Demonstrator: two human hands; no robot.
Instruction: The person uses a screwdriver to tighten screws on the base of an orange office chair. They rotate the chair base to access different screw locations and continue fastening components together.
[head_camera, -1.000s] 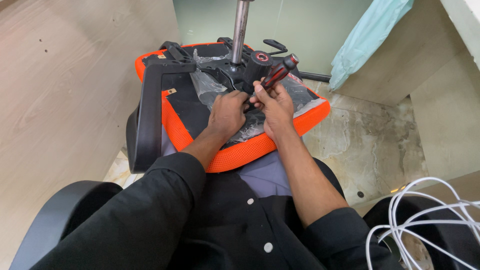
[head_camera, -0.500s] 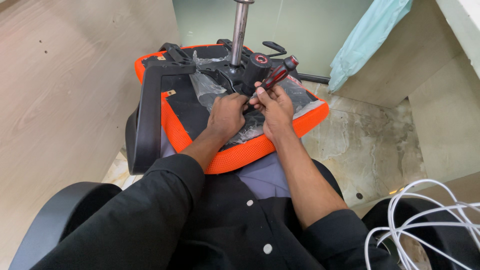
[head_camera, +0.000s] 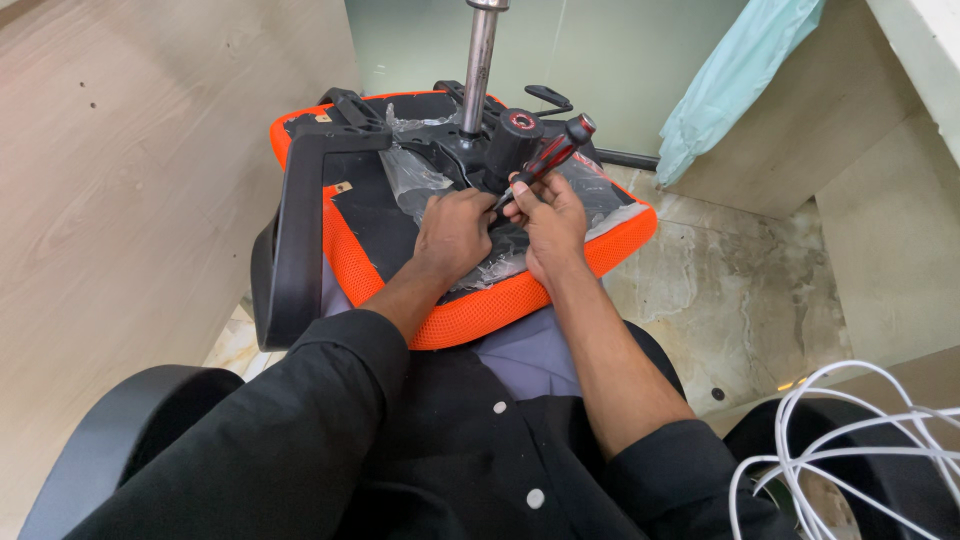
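1. The wooden floor (head_camera: 120, 200) fills the view from 7 to 11 o'clock, and a marbled stone floor (head_camera: 720, 300) lies toward 3 o'clock.
2. An upturned chair seat (head_camera: 470, 310) with an orange mesh edge rests across the person's lap at the centre, its black underside facing up.
3. A black armrest (head_camera: 290, 240) runs down the seat's 9 o'clock edge, curving from the top corner to below the seat.
4. A pale green plastic sheet (head_camera: 740, 80) hangs at 1 o'clock against the wall.
5. A bundle of white cables (head_camera: 850, 450) loops at 5 o'clock.
6. A metal gas-lift column (head_camera: 480, 70) stands upright from the seat mechanism toward 12 o'clock.
7. Crumpled clear plastic wrap (head_camera: 410, 170) lies over the underside around the column's base.
8. The left hand (head_camera: 452, 235) lies palm down on the wrapped underside, fingers curled narrow and pressed at the mechanism; whether it pinches anything I cannot tell.
9. The right hand (head_camera: 552, 225), just beside the left at its 3 o'clock, is closed around the screwdriver.
10. The screwdriver (head_camera: 550, 155), with a red and black handle, slants up toward 1 o'clock from the right hand, its tip hidden between the two hands.
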